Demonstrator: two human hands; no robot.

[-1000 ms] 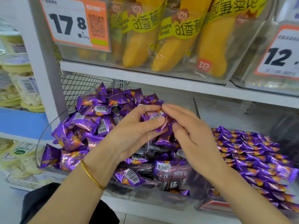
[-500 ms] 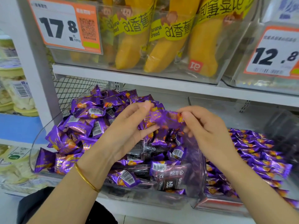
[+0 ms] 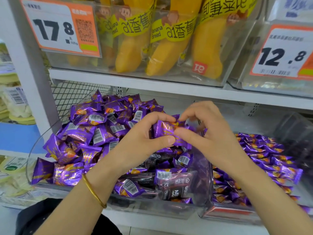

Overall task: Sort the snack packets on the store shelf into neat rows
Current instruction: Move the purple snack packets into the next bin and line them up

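I hold one shiny purple packet (image 3: 165, 130) level above the jumbled pile (image 3: 88, 133); rightward, others lie in neat rows (image 3: 264, 155).

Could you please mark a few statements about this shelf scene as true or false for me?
1. The left hand and right hand both pinch one purple packet. True.
2. The bracelet is on the right wrist. False: it is on the left wrist.
3. The right bin holds packets in rows. True.
4. The banana bread sits below the loose pile. False: it is on the shelf above.
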